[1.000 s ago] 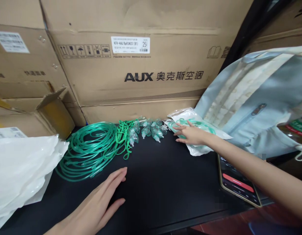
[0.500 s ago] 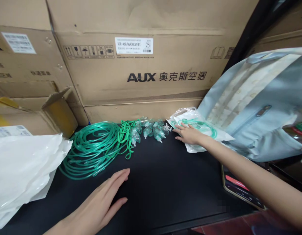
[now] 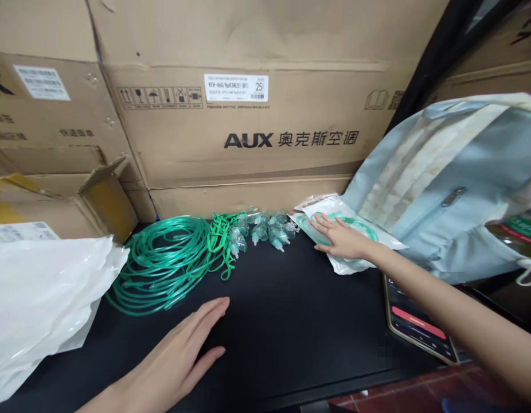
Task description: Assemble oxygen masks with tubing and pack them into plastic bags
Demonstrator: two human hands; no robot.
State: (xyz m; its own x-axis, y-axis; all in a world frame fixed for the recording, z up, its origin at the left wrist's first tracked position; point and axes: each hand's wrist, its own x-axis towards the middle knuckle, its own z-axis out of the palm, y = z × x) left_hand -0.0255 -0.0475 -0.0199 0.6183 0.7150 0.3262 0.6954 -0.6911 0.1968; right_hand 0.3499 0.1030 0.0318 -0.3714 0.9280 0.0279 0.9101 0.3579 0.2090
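Note:
My right hand [image 3: 343, 238] lies flat with its fingers spread on a clear-and-white plastic packet [image 3: 349, 265]. Green tubing [image 3: 358, 221] shows inside it. My left hand [image 3: 183, 353] hovers low over the black table, thumb apart from its straight fingers, holding nothing. Beyond it lies a large coil of green tubing [image 3: 162, 258]. Beside the coil are a bunch of green elastic straps [image 3: 218, 232] and several clear green-tinted oxygen masks [image 3: 278, 232], set against the cardboard box.
White plastic packets [image 3: 46, 298] are stacked at the left, near an opened carton [image 3: 106, 201]. A large AUX box [image 3: 257, 163] stands along the back. On the right are a light-blue backpack [image 3: 437, 229], a bottle [image 3: 526, 229] and a phone [image 3: 416, 327] at the table's edge.
My right hand has shifted slightly to the right and now rests further over the packet. The view has tilted a little. My left hand has barely moved.

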